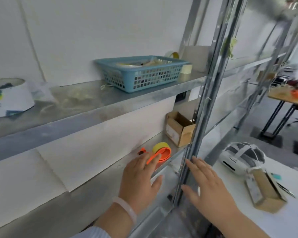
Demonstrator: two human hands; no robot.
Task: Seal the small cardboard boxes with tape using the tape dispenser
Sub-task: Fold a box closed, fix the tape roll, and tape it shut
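Note:
An orange tape dispenser (162, 154) with a yellowish tape roll lies on the lower metal shelf (175, 149). My left hand (139, 181) reaches toward it, fingers straight, its fingertips at the dispenser's handle; whether they touch it I cannot tell. My right hand (208, 186) is spread flat in front of the shelf's upright post (199, 124), holding nothing. A small open cardboard box (178, 129) stands on the same shelf behind the dispenser. Another small cardboard box (265, 191) lies on the white table at the right.
A blue plastic basket (141, 73) with odds and ends sits on the upper shelf, tape rolls (187, 68) beside it. A white container (9, 98) is at the far left. A white headset (241, 157) lies on the table (282, 225). A wooden desk (286, 97) stands further back.

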